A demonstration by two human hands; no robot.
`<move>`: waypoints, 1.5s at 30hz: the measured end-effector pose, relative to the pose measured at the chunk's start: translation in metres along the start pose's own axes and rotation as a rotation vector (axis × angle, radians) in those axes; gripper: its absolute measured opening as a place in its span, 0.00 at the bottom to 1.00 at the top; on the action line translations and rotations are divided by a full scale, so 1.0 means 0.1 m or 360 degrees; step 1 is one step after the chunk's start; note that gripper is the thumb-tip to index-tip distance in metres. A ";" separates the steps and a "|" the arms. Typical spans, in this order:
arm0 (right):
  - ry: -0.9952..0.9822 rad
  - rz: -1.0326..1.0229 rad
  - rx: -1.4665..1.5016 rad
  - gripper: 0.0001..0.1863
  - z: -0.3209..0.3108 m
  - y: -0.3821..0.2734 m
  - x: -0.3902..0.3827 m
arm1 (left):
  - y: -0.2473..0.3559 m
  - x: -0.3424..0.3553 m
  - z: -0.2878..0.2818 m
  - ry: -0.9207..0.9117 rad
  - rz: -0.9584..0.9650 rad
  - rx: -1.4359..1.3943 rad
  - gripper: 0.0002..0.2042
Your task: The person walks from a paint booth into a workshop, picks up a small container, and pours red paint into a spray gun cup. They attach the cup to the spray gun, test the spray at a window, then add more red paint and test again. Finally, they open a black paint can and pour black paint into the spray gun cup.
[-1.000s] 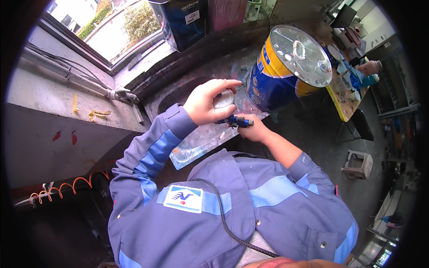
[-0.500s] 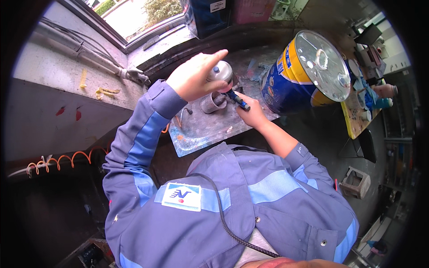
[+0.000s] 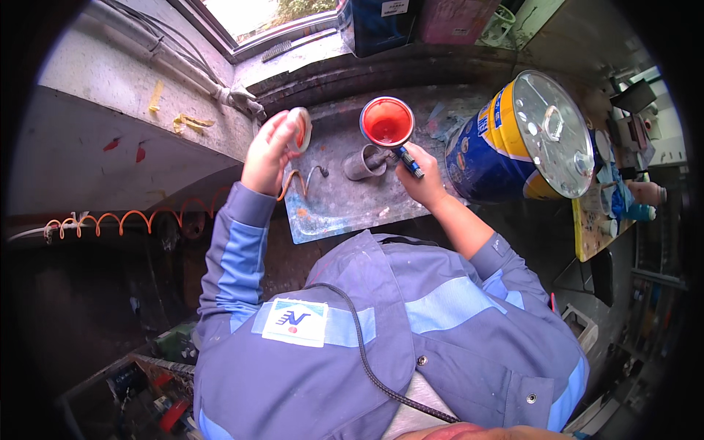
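Observation:
My left hand (image 3: 272, 150) holds a round cup lid (image 3: 299, 130) on edge at the left of the stained metal tray (image 3: 323, 216), with red showing on its inner face. My right hand (image 3: 419, 176) grips a spray gun (image 3: 411, 162) with blue and metal parts. Its open cup (image 3: 386, 121) shows red paint inside, above the tray. A grey cylindrical container (image 3: 364, 163) with dark pieces inside sits on the tray just beside the gun. An orange hose (image 3: 293, 178) ends near my left hand.
A large blue-and-yellow drum (image 3: 499, 169) stands right of the tray. Cans (image 3: 381, 26) and a pink container (image 3: 455, 22) line the sill by the window. A coiled orange air hose (image 3: 147, 221) hangs at left. A cluttered yellow table (image 3: 587, 235) is at far right.
My left hand has lifted the lid off the cup and moved left with it, exposing the red inside. The view has shifted, revealing more of the tray and the grey container.

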State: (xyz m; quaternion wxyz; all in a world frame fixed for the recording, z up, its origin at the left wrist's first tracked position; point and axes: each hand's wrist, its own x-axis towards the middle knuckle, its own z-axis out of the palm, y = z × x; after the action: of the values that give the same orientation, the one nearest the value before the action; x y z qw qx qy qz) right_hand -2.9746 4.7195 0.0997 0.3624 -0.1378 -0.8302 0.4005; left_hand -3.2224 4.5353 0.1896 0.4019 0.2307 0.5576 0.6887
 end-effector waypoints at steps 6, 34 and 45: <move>-0.0079 -0.0133 -0.0083 0.33 -0.16 -0.08 0.13 | -0.98 -0.51 -0.29 0.0381 -0.0723 -0.0943 0.16; -0.0332 0.0702 0.0001 0.12 -2.01 -0.94 1.75 | -1.25 -1.12 -0.34 0.0592 -0.0492 -0.0368 0.15; -0.0059 0.0398 -0.2785 0.13 -3.10 -0.17 3.70 | -1.31 -1.34 -0.26 0.0676 -0.0309 -0.0454 0.18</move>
State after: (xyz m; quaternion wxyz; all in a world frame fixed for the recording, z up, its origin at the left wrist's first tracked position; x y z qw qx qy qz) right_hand -3.0109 5.0761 0.4234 0.0671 -0.4490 -0.8238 -0.3396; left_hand -3.1275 4.4188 0.0753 0.3685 -0.0323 0.5461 0.7516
